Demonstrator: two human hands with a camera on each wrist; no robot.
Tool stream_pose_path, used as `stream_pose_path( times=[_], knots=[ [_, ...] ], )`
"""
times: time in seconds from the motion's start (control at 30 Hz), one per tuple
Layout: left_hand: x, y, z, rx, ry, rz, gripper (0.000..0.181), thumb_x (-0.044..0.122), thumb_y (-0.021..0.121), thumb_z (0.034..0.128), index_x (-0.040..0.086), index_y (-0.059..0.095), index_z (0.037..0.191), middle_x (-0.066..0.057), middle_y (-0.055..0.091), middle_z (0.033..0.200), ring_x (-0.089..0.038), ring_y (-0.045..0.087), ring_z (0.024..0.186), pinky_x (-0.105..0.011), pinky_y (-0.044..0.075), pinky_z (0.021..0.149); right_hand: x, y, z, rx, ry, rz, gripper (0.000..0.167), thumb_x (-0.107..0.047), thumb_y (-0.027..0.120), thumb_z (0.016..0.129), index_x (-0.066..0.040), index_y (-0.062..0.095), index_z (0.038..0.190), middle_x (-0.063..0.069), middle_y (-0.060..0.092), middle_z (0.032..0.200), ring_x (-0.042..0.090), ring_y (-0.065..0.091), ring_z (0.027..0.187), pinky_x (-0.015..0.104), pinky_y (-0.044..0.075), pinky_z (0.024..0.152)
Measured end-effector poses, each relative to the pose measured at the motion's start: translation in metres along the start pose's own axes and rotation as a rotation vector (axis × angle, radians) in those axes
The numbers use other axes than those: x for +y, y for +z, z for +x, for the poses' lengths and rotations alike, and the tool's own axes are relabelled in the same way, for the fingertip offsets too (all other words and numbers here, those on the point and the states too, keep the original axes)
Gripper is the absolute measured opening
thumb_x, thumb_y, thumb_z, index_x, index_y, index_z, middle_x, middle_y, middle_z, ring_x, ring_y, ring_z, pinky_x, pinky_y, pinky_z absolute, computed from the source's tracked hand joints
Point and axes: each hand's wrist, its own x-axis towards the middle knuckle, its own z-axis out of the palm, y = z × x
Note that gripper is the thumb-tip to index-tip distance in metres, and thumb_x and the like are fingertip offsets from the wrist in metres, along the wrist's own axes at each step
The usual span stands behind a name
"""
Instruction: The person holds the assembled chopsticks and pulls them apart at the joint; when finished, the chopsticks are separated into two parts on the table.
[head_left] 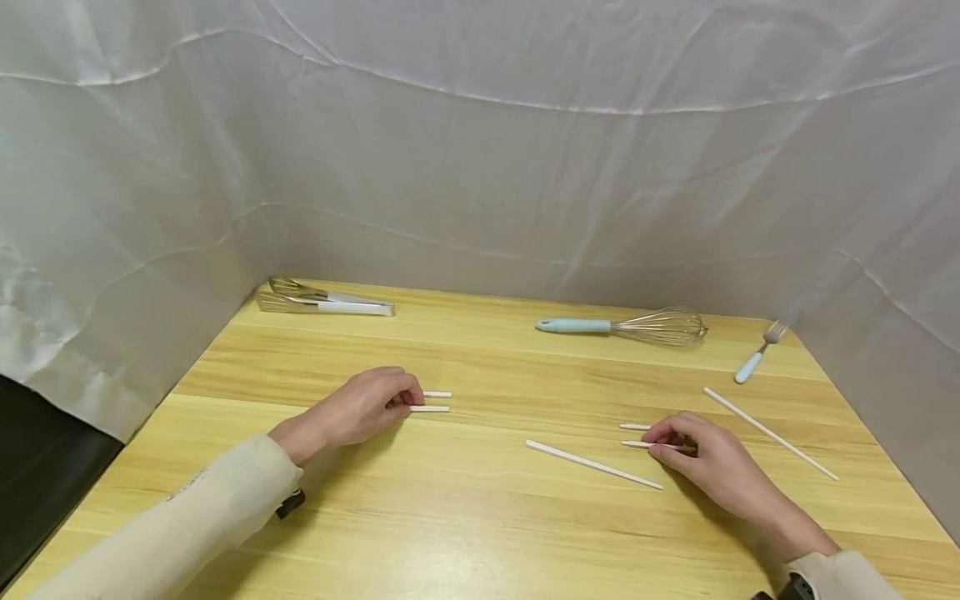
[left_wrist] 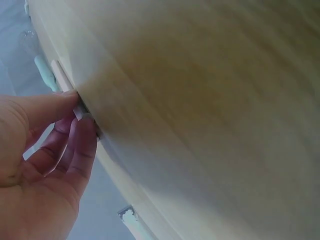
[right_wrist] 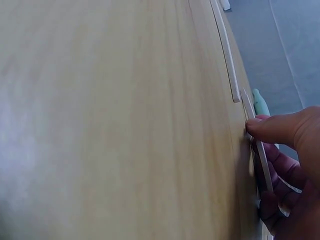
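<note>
Curtain (head_left: 480,183): grey, creased, behind the table and along its sides.
Table (head_left: 450,533): flat, pale wood grain.
Whisk (head_left: 609,326): wire head, blue handle, toward the far edge.
Tongs (head_left: 345,308): metal, white handle, far left.
Left hand (head_left: 363,406): thumb and fingertips pinch a white stick (head_left: 430,409); another end (head_left: 437,394) shows just beyond, its hold uncertain.
Right hand (head_left: 705,454): thumb and fingers pinch a pale stick (head_left: 637,443); a second tip (head_left: 635,427) beyond, hold likewise unclear.
Loose sticks, two, on the table: one between the hands (head_left: 592,464), one right of the right hand (head_left: 771,433). Handling, judged: light, stiff, probably smooth; might snap if bent. Best pinched near mid-length.
Fork (head_left: 761,352): blue handle, far right.
</note>
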Motion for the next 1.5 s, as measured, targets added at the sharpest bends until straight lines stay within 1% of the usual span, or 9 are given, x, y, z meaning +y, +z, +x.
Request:
stream_pose_path(
  times=[0.1,0.33,0.57,0.8,1.03,1.33,1.5],
  knots=[
    [-0.0001,-0.0004,0.0,0.001,0.002,0.006,0.017,-0.003,0.076,0.0986,0.011,0.075,0.107,0.0,0.075,0.103,-0.011,0.07,0.095,-0.031,0.061,0.086,0.0,0.0004,0.0,-0.002,-0.001,-0.001,0.015,-0.015,0.082,0.098,-0.027,0.079,0.107,-0.012,0.073,0.106,-0.004,0.063,0.092,0.021,0.056,0.08],
    [-0.0009,-0.0009,0.0002,0.004,0.005,0.012,0.015,-0.001,0.077,0.0989,0.011,0.077,0.108,0.001,0.074,0.103,-0.011,0.069,0.094,-0.031,0.062,0.086,0.0009,0.0005,-0.0011,0.014,-0.027,-0.006,0.017,-0.012,0.082,0.098,-0.027,0.079,0.106,-0.013,0.07,0.1,-0.001,0.057,0.084,0.021,0.049,0.071],
    [-0.0014,-0.0005,0.0004,0.013,0.004,0.008,0.016,-0.001,0.078,0.0975,0.011,0.077,0.107,0.001,0.074,0.104,-0.01,0.068,0.094,-0.031,0.061,0.086,0.0013,0.0003,-0.0013,0.031,-0.044,-0.006,0.019,-0.01,0.082,0.098,-0.027,0.078,0.106,-0.013,0.07,0.1,-0.001,0.057,0.084,0.021,0.048,0.07],
    [-0.0009,-0.0006,-0.0001,0.01,-0.018,-0.008,0.015,0.0,0.075,0.0995,0.012,0.078,0.109,0.001,0.075,0.104,-0.01,0.068,0.095,-0.031,0.061,0.086,0.0021,0.0001,-0.0009,0.024,-0.036,-0.009,0.018,-0.012,0.082,0.099,-0.028,0.079,0.106,-0.012,0.071,0.103,-0.002,0.058,0.086,0.02,0.049,0.072],
    [-0.0008,0.0004,-0.001,0.015,-0.017,0.006,0.016,0.0,0.077,0.0986,0.011,0.078,0.109,0.001,0.074,0.104,-0.01,0.069,0.095,-0.031,0.061,0.087,0.0008,0.0014,0.0002,0.037,-0.048,-0.019,0.019,-0.011,0.082,0.098,-0.028,0.079,0.105,-0.012,0.071,0.101,-0.002,0.058,0.084,0.02,0.049,0.071],
    [-0.0018,0.0023,-0.0016,0.01,-0.03,0.002,0.014,0.0,0.076,0.0993,0.01,0.078,0.109,0.001,0.074,0.104,-0.011,0.069,0.095,-0.031,0.061,0.087,-0.0025,0.0027,0.0019,0.036,-0.006,-0.034,0.016,-0.013,0.082,0.098,-0.028,0.08,0.104,-0.012,0.071,0.1,-0.001,0.054,0.08,0.022,0.046,0.068],
    [-0.0024,0.0038,-0.0016,0.021,-0.023,0.003,0.014,0.0,0.076,0.0991,0.011,0.078,0.109,0.002,0.074,0.103,-0.01,0.068,0.095,-0.03,0.061,0.086,-0.0031,0.0024,0.0012,0.045,-0.018,-0.03,0.017,-0.013,0.083,0.098,-0.028,0.08,0.104,-0.011,0.072,0.101,-0.001,0.055,0.081,0.022,0.048,0.069]
  ],
)
